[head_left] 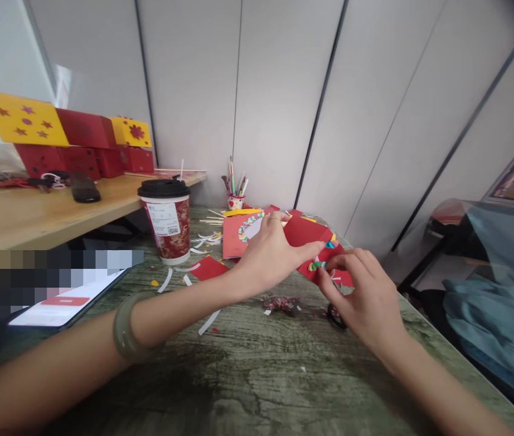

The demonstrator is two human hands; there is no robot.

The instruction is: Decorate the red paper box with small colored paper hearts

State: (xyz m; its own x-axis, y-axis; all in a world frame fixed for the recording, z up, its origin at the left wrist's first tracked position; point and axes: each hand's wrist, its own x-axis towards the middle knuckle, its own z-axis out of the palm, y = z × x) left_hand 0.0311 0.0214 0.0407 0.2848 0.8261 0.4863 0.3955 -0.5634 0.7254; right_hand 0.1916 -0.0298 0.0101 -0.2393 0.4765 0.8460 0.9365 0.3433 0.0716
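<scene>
A red paper card lies on the table, with small curled bits of green, yellow and blue paper on its right part. My left hand reaches across the card with fingers spread; its thumb rests near a blue and yellow paper bit. My right hand is closed in a pinch at the card's near edge, thumb and forefinger at the green and yellow bits. What lies between those fingertips is mostly hidden. Behind my left hand is another red card with a multicoloured paper border, partly covered.
A lidded paper cup stands left of the cards, near a phone. Brushes and pens fill a small pot by the wall. Paper scraps, white strips and a black ring-shaped thing lie about. Red and yellow boxes sit on the wooden shelf.
</scene>
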